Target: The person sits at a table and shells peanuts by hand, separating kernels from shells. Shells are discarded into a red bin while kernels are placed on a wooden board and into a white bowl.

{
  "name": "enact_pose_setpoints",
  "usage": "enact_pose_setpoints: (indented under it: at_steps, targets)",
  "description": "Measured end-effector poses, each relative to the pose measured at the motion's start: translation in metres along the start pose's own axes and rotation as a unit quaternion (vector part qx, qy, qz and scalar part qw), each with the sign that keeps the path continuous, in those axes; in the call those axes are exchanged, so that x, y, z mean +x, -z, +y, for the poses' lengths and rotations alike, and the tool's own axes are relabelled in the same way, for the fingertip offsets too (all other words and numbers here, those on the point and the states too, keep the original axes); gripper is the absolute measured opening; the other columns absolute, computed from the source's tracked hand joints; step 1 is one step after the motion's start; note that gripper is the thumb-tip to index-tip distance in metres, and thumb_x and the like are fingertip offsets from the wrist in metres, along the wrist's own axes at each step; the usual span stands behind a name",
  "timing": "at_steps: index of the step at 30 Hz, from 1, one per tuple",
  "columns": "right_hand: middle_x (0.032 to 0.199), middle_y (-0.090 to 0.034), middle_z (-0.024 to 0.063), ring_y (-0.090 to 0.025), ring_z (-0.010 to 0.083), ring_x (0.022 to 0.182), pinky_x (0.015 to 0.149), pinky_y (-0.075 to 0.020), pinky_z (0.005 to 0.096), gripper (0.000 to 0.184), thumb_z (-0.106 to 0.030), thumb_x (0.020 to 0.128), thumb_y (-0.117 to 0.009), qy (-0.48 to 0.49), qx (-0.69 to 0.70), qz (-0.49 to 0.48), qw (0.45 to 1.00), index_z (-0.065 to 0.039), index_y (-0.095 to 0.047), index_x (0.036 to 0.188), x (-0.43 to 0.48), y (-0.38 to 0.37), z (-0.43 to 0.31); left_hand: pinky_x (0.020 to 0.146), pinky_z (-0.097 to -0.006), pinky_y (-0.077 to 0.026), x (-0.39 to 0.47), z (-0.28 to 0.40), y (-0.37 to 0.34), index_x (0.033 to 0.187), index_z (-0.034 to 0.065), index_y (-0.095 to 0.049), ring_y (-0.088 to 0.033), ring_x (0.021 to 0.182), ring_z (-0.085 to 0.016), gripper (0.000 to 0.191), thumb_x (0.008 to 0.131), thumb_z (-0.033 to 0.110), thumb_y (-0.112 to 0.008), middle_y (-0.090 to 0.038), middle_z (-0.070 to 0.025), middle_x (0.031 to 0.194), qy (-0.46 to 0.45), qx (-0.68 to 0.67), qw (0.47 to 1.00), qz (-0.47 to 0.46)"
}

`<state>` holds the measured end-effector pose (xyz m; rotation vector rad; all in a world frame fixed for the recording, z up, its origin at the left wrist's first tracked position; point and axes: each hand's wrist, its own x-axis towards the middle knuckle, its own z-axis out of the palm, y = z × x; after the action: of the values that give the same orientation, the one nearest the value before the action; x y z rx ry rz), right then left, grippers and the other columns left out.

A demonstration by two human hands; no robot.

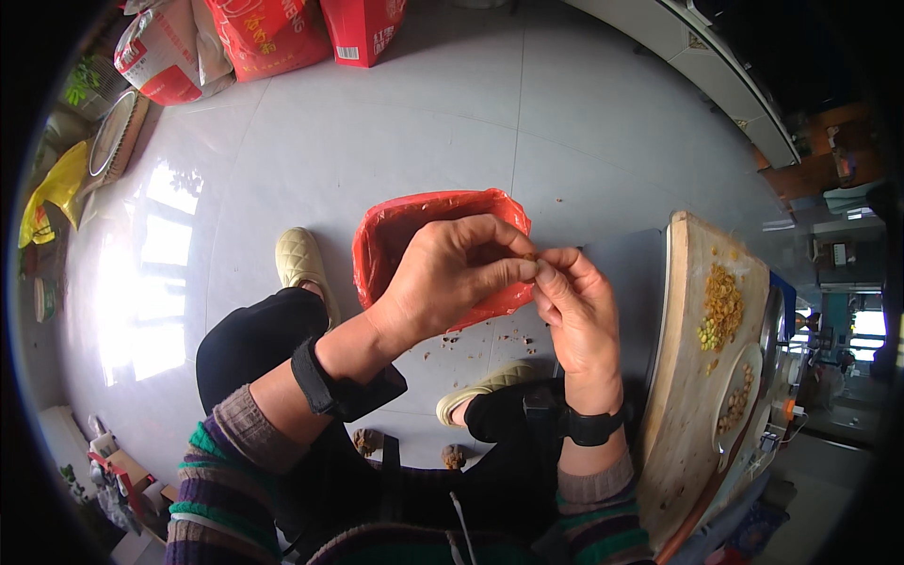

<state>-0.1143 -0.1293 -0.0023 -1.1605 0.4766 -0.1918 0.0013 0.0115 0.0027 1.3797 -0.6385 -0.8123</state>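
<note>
My left hand (441, 272) and my right hand (579, 304) meet at the fingertips over the right side of a bin lined with a red plastic bag (374, 212). Between the thumbs and index fingers they pinch one small brown piece (530, 258); its kind is too small to tell. Both wrists wear black bands. To the right, a wooden board (674, 374) carries a pile of yellow-brown dried pieces (724, 300), pale green pieces (708, 335) beside them, and a white dish (722, 417) with round light-brown pieces in it.
Brown crumbs (448, 341) lie on the tiled floor between my slippered feet. Red and white bags (272, 35) and a red box (361, 32) stand at the top left, near a woven tray (116, 138) and a yellow plastic bag (60, 187). A cabinet edge runs along the upper right.
</note>
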Motion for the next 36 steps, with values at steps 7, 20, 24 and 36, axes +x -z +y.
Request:
enact_pose_setpoints:
  at_steps: [7,20,24,36]
  targets:
    - [0.078,-0.058,-0.0019,-0.042,0.0016,0.059,0.049,-0.0288,0.0163,0.015,-0.017,0.092,-0.063,0.041,-0.025,0.037,0.998,-0.004,-0.061,0.101,-0.004,-0.008,-0.006,0.073,-0.0238,-0.054,0.003,-0.001,-0.001,0.097,0.0003,-0.065,-0.065,0.080,-0.011,0.016,0.087,0.012,-0.068,-0.068,-0.0048,0.088,-0.005,-0.093,0.996,0.009]
    - [0.082,-0.057,-0.0046,-0.052,0.0041,0.076,0.071,-0.0426,0.0177,0.021,-0.009,0.088,-0.067,0.146,-0.098,0.003,0.984,-0.002,-0.067,0.107,-0.006,-0.009,-0.006,0.075,-0.0237,-0.056,0.008,-0.013,0.002,0.099,0.0034,-0.058,-0.066,0.082,-0.012,0.017,0.085,0.006,-0.068,-0.067,-0.0061,0.090,0.097,-0.373,0.918,-0.094]
    - [0.089,-0.059,-0.0019,-0.056,0.0060,0.080,0.072,-0.0460,0.0197,0.018,-0.008,0.088,-0.067,0.151,-0.092,-0.024,0.984,-0.001,-0.067,0.104,-0.005,-0.006,-0.007,0.074,-0.0243,-0.056,0.008,-0.012,0.002,0.099,0.0046,-0.056,-0.066,0.082,-0.012,0.020,0.084,0.005,-0.069,-0.067,-0.0059,0.088,0.076,-0.366,0.921,-0.110]
    - [0.107,-0.061,0.0059,-0.060,0.0099,0.086,0.074,-0.0507,0.0217,0.014,-0.005,0.088,-0.065,0.227,-0.158,-0.003,0.961,0.001,-0.066,0.100,-0.012,-0.011,-0.010,0.074,-0.0242,-0.055,0.007,-0.015,-0.001,0.100,0.0060,-0.057,-0.065,0.081,-0.011,0.020,0.084,0.003,-0.069,-0.067,-0.0046,0.089,0.081,-0.405,0.902,-0.128]
